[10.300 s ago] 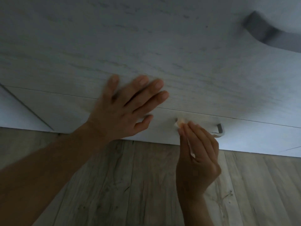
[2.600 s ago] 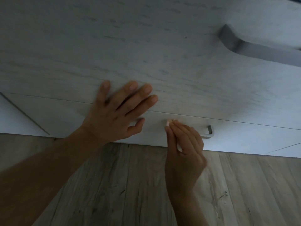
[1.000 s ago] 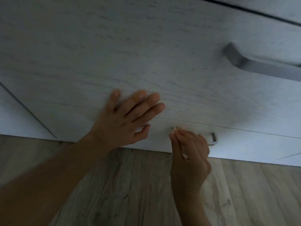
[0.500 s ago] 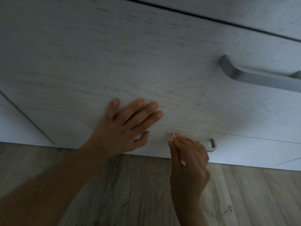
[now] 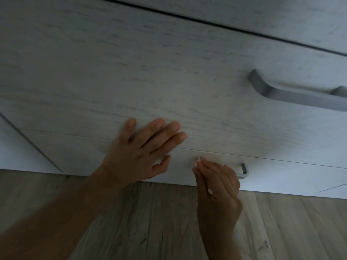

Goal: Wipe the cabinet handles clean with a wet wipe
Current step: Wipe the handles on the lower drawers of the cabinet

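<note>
– Floorboards (image 5: 150, 222) come nearest, grey wood grain, with both forearms reaching up over them. What is the right hand (image 5: 217, 186) doing?
– Its fingers are bunched together, the tips pinching a small wad of wet wipe (image 5: 198, 159). Only a pale scrap shows past the fingertips.
– Where is the wipe?
– At the left end of the lower handle (image 5: 243, 170), a thin metal bar on the bottom drawer (image 5: 291, 179). The hand hides most of the bar, so only its right end shows. Whether the wipe touches metal, I cannot tell.
– And the left hand (image 5: 142, 152)?
– Its fingers are spread and straight, flat against the cabinet across the seam between the bottom drawer and the one above. It is just left of the right hand, not touching it.
– Farther up?
– The upper drawer (image 5: 131, 72), pale washed wood, carries a thick grey handle (image 5: 293, 96) at the right, running out of view. Beyond that, a dark gap (image 5: 225, 28) parts it from the next front.
</note>
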